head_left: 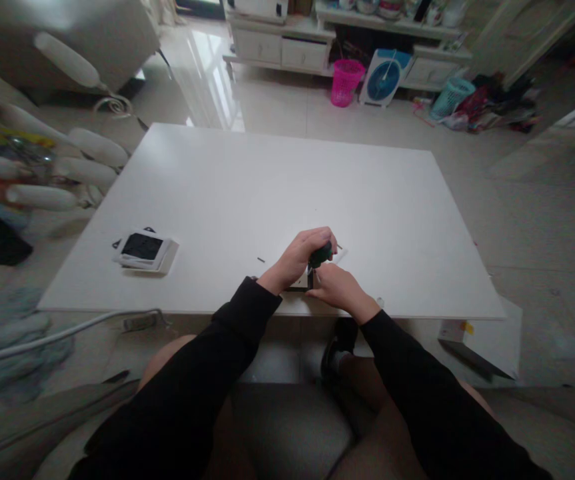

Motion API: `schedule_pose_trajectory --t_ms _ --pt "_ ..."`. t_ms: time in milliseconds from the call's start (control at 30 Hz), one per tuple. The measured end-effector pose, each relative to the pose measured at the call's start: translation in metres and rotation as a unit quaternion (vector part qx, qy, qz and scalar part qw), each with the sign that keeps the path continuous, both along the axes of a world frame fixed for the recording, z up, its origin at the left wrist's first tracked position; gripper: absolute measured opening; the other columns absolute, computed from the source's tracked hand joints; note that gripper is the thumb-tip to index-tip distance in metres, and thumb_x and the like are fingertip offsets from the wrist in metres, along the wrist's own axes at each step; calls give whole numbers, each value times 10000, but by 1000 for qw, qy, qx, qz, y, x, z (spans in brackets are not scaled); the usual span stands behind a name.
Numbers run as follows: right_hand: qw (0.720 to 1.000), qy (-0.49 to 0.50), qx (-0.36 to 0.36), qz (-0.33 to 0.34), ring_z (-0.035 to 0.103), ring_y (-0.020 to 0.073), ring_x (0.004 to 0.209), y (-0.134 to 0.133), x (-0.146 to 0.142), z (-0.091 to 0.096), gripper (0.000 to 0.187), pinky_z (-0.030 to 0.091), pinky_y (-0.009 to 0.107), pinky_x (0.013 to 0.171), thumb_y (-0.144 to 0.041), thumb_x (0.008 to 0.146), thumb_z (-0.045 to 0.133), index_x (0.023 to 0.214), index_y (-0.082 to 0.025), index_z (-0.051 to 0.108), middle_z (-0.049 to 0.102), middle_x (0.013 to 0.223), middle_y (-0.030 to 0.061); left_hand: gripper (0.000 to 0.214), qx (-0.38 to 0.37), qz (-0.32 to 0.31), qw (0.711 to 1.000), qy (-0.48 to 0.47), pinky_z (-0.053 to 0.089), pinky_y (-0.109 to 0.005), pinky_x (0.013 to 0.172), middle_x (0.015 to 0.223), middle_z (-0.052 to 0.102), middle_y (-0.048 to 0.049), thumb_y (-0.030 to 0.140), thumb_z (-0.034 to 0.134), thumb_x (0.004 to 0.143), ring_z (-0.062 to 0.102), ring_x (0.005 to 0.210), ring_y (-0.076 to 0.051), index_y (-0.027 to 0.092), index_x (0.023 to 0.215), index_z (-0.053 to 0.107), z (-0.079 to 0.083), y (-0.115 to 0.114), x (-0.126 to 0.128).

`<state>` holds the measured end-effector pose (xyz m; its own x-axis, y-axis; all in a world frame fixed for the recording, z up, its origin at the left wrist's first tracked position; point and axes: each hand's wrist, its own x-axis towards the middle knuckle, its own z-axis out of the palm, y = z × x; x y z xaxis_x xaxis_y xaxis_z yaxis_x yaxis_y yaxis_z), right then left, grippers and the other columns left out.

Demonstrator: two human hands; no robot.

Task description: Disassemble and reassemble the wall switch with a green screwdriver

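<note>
My left hand (301, 257) is closed around a dark handle with a green tint (321, 255), which looks like a screwdriver's. The handle points down toward a small dark-edged piece with a pale face (299, 281), lying near the table's front edge. My right hand (340, 285) is closed at the right side of that piece, with thumb and fingertips against it close under the handle. The tool's tip and part of the piece are hidden by my hands. A short dark strip (261, 260) lies on the table left of my hands.
On the white table (287, 173), a stack of white-framed pieces with a black panel (142, 247) sits at left. A small clear object (380, 302) lies by my right wrist. A white box (492, 337) stands beyond the right corner; a grey cable (67, 339) crosses at lower left.
</note>
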<state>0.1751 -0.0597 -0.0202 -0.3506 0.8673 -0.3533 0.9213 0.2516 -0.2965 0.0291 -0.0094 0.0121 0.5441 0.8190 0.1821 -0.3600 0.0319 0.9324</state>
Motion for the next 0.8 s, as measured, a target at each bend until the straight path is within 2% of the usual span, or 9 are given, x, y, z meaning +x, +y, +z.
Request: schedule_pose_trajectory --t_ms 67,167,200,267,367,433,533,700,800 --pt "1000 1 -1 3 708 336 1124 0 0 0 430 562 388 878 -369 890 753 1252 -185 609 720 1244 156 582 -4 10 999 34 422 -292 693 706 588 -30 685 499 939 534 696 -141 169 702 625 2 0 -1" --pt "1000 -9 -4 0 709 334 1118 1 0 0 457 561 384 873 -382 874 772 1250 -181 606 722 1229 162 650 -57 12 998 38 399 -282 625 649 552 -1 770 384 946 494 603 -125 185 775 610 3 -2 1" --pt "1000 -10 -5 -2 711 334 1110 1 0 0 465 562 383 867 -384 868 778 1249 -179 605 726 1217 163 638 -68 12 997 23 393 -277 613 643 545 11 785 386 937 481 586 -121 195 813 594 2 -3 2" --pt "1000 -9 -4 -4 716 337 1096 1 -1 1 446 564 381 851 -384 869 775 1231 -179 613 735 1189 158 552 -71 5 997 -12 389 -265 612 649 547 33 761 508 900 468 584 -115 211 868 549 1 -4 3" --pt "1000 -7 -3 -10 721 345 1083 1 -1 2 397 565 383 836 -381 873 769 1182 -174 633 742 1168 158 440 -58 -5 998 -32 407 -260 652 703 579 31 614 693 846 494 637 -113 209 863 522 -1 -3 4" --pt "1000 -5 -6 -12 719 343 1093 1 -2 2 396 562 383 847 -378 871 773 1180 -174 632 741 1179 159 416 -36 8 999 -19 425 -269 699 769 600 0 587 672 871 531 707 -122 185 824 575 -2 -1 3" --pt "1000 -1 -10 -17 721 338 1087 1 -2 2 427 561 380 842 -388 864 782 1198 -176 621 744 1175 152 514 -13 36 999 15 432 -286 736 804 611 -36 642 552 934 554 768 -141 161 787 658 -2 1 2" --pt "1000 6 -4 -13 718 341 1086 0 -2 2 442 566 382 819 -387 860 783 1215 -186 616 740 1185 143 608 -56 25 998 24 391 -288 643 675 570 0 736 398 966 514 638 -135 185 943 654 -1 -2 3" --pt "1000 7 1 -10 718 339 1086 0 -2 1 434 566 380 819 -377 861 777 1214 -186 615 743 1183 142 555 -60 22 998 -1 367 -277 609 657 544 32 766 515 896 471 596 -123 214 926 563 -2 -3 5"
